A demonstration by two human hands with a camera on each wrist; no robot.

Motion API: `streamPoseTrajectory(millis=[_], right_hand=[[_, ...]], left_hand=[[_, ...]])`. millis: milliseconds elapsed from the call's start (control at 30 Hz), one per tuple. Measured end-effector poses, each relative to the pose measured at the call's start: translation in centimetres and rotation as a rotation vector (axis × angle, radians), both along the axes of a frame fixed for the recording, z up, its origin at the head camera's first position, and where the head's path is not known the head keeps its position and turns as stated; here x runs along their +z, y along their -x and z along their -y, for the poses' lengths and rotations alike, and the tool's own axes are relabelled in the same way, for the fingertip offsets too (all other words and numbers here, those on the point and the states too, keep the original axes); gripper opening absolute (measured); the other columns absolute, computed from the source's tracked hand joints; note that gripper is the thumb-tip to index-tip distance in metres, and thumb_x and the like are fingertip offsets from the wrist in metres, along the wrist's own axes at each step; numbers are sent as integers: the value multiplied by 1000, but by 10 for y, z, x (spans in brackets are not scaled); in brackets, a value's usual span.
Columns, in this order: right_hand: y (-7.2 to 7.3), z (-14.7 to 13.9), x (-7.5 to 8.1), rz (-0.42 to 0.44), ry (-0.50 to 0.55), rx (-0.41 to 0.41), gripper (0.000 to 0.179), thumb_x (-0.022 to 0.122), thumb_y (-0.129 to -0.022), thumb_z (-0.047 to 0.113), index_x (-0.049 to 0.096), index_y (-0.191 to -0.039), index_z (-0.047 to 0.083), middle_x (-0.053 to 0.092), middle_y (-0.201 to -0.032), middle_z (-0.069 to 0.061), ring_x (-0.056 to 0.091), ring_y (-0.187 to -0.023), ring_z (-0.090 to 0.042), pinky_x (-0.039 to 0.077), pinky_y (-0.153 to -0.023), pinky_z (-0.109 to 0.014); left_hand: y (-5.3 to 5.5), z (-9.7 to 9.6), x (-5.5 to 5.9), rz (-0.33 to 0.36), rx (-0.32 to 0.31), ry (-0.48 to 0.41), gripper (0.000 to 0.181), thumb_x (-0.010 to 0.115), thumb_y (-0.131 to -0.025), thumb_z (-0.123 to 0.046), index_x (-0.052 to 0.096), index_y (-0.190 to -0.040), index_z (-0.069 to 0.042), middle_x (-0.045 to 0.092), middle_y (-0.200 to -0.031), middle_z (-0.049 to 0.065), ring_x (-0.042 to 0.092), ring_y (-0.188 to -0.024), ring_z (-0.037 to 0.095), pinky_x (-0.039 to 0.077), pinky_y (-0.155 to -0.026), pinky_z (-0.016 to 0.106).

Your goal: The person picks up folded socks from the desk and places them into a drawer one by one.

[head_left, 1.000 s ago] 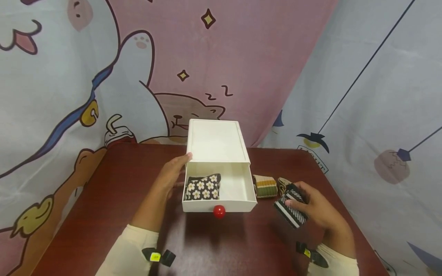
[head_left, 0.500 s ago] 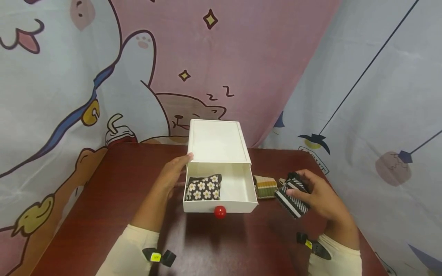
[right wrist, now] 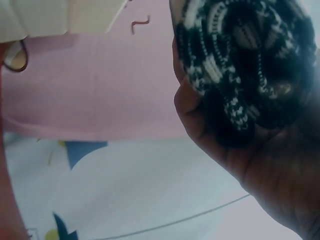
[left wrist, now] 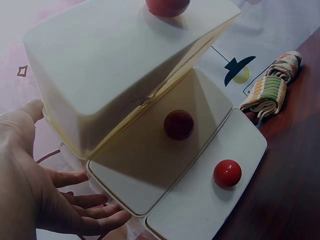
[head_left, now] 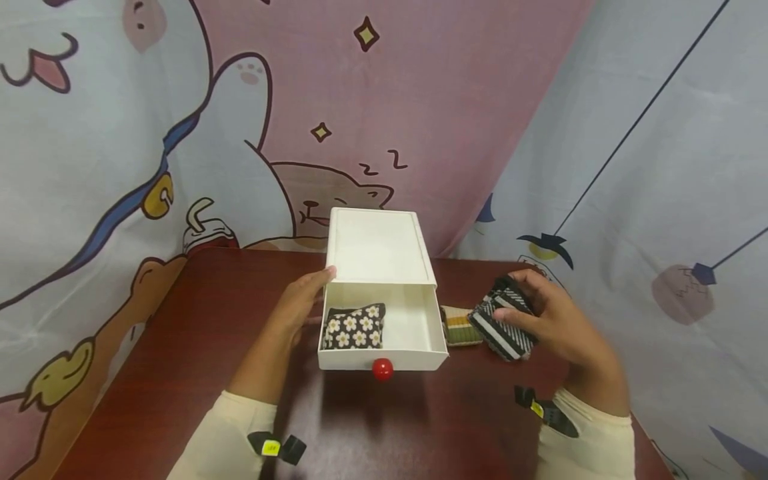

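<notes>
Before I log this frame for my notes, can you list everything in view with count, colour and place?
Drawer box: one, white, mid-table, drawer pulled open.
Knob: one, red, on the drawer front.
Flowered sock bundle: one, black with white flowers, in the drawer's left half.
Striped sock bundle: one, green, cream and orange, on the table right of the drawer.
Black-and-white sock bundle: one, held above the table.
Table: one, dark red-brown.
Backdrop cloth: pink and pale blue, cartoon print.
Left hand: open, against the box's left side.
Right hand: grips the black-and-white bundle.
</notes>
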State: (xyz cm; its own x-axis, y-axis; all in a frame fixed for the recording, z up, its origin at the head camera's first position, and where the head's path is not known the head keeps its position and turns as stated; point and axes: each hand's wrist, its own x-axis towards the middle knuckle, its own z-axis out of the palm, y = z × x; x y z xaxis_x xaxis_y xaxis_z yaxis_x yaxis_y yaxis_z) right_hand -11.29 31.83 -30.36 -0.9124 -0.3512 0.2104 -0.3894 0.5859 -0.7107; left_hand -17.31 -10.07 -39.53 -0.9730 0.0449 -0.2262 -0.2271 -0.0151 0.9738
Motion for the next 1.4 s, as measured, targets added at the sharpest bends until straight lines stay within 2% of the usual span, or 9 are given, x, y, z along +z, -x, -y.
streamPoseTrajectory(millis=[100,200,367,600,867,1133,1267,1400], right_hand=[[0,8,9,-25,27,48,46,79,-97,-2,55,-137,-1,73,-109,3,73,-90,-6,63,-73,-25],[2,16,18,-53,32,91,46,79,-96,-3,56,-136,-1,72,-108,5,71,-90,-6,61,-73,-22],[6,27,28,-54,38,135,45,79,-96,-3,58,-136,-1,73,-108,-1,72,-90,-9,62,-74,-23],[13,49,41,-2,58,182,47,79,-97,-1,57,-139,-1,74,-108,-10,75,-88,-13,66,-73,-29],[32,78,38,57,79,309,49,80,-96,0,56,-139,-3,74,-122,-16,73,-104,-12,63,-88,-25],[44,97,29,155,72,299,49,82,-96,3,57,-138,4,74,-118,-19,78,-94,-20,69,-75,-40],[48,104,24,174,54,297,49,82,-96,4,58,-138,6,75,-118,-19,78,-94,-23,69,-74,-40],[51,111,21,180,7,315,52,85,-95,9,58,-139,7,76,-119,-15,74,-97,-23,68,-79,-35]], left_hand=[[0,0,0,-1,-1,8,71,61,-106,-58,56,-155,-7,65,-150,24,58,-148,41,57,-106,56],[-1,0,1,1,3,14,71,62,-105,-58,55,-156,-8,66,-149,25,58,-147,41,57,-106,56],[-1,0,1,3,4,14,71,62,-105,-58,56,-156,-8,66,-149,24,58,-147,42,58,-105,56],[-2,-1,1,0,5,17,70,62,-106,-56,56,-156,-8,68,-147,24,60,-145,41,58,-104,55],[-2,0,0,-3,1,11,70,62,-105,-57,56,-156,-8,68,-147,24,61,-145,41,58,-104,54],[-2,-1,1,3,3,21,71,62,-105,-59,57,-155,-10,71,-143,23,64,-140,38,58,-101,51],[-1,-1,2,8,-1,24,71,62,-104,-60,58,-154,-10,72,-142,21,65,-140,38,59,-101,51],[-1,0,2,14,-4,26,72,62,-104,-61,57,-155,-11,70,-146,21,62,-143,38,57,-106,55]])
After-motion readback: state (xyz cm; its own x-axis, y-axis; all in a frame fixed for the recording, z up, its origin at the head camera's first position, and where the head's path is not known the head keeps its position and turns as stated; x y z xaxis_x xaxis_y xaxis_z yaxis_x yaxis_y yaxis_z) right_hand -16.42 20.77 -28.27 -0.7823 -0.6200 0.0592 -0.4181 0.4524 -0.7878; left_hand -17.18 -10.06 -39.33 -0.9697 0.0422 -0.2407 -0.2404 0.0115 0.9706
